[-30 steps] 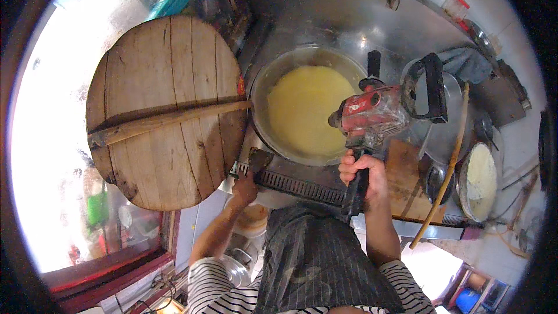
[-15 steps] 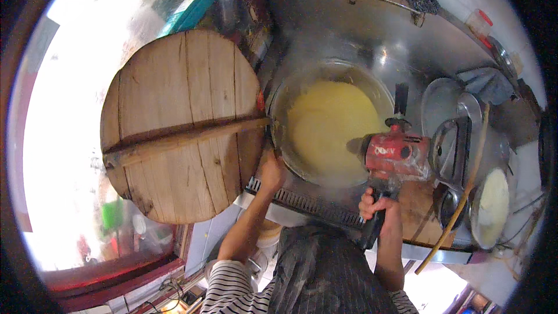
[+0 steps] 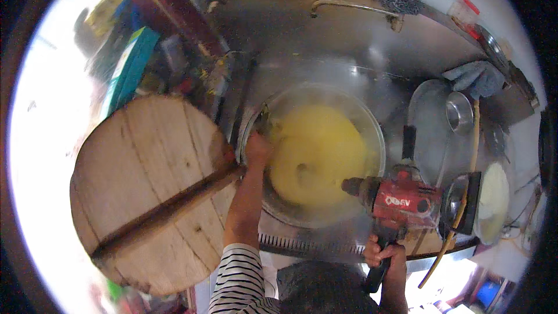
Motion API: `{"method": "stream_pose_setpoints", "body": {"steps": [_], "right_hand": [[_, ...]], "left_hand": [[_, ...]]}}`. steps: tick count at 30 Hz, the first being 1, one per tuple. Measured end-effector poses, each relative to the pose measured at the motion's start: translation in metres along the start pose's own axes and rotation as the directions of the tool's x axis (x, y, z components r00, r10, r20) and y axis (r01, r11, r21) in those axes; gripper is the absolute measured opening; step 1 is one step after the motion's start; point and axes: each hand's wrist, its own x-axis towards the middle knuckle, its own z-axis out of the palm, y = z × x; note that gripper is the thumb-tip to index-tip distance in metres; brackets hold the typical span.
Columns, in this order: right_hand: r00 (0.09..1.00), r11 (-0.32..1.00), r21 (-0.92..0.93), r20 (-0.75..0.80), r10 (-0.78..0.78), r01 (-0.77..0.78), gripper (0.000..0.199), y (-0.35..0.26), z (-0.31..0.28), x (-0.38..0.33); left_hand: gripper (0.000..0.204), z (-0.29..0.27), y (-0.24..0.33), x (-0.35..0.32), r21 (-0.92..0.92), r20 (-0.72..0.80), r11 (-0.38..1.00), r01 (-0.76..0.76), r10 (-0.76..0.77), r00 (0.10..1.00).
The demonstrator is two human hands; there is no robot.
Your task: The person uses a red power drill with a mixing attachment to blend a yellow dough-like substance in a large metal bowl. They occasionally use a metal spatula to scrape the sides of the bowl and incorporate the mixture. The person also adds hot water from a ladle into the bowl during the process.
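Observation:
A wide metal pot (image 3: 381,139) holds a thick yellow mixture (image 3: 314,151) with a small hollow in its surface; steam blurs it. My right hand (image 3: 385,251) is wrapped round the grip of a red electric drill (image 3: 400,200). The drill's black chuck points left over the pot's right side, and its black side handle sticks up. Over the pot's left rim, my left hand (image 3: 258,150) is closed, with a small dark piece showing just beyond its fingers; what it grips is not clear. A round wooden lid (image 3: 157,168) with a crossbar lies beside that arm.
On the right are a steel bowl (image 3: 459,111), a long wooden stick (image 3: 450,238), a grey cloth (image 3: 476,78) and a dish of pale stuff (image 3: 493,203). A bent tap pipe (image 3: 354,6) runs along the back wall. A teal box (image 3: 129,70) stands left.
My left hand has moved from beside the lid's crossbar up over the pot's left rim. The view has shifted, and the lid sits lower and farther left. The drill remains in my right hand.

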Motion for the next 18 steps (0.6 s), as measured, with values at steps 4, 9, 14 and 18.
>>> {"method": "stream_pose_setpoints", "body": {"steps": [4, 9, 14, 18], "right_hand": [[0.998, 0.999, 0.031, -0.054, 0.022, -0.020, 0.036, 0.005, -0.008, 0.000], [0.998, 0.976, 0.217, -0.041, 0.040, -0.030, 0.040, 0.015, -0.009, 0.000], [0.996, 0.988, 0.148, -0.069, 0.054, -0.043, 0.041, 0.013, 0.004, 0.003], [0.996, 0.949, 0.303, 0.021, 0.086, -0.088, 0.039, 0.016, -0.009, 0.003]], "left_hand": [[0.025, 0.016, 0.014, 0.062, 0.176, 0.024, 0.977, -0.118, 0.115, 0.993], [0.033, 0.042, 0.066, 0.112, 0.197, 0.270, 0.922, -0.335, 0.277, 0.922], [0.032, 0.070, 0.132, 0.124, -0.005, 0.370, 0.597, -0.802, 0.746, 0.554], [0.033, 0.099, 0.216, 0.059, -0.184, 0.523, 0.247, -0.951, 0.844, 0.118]]}}
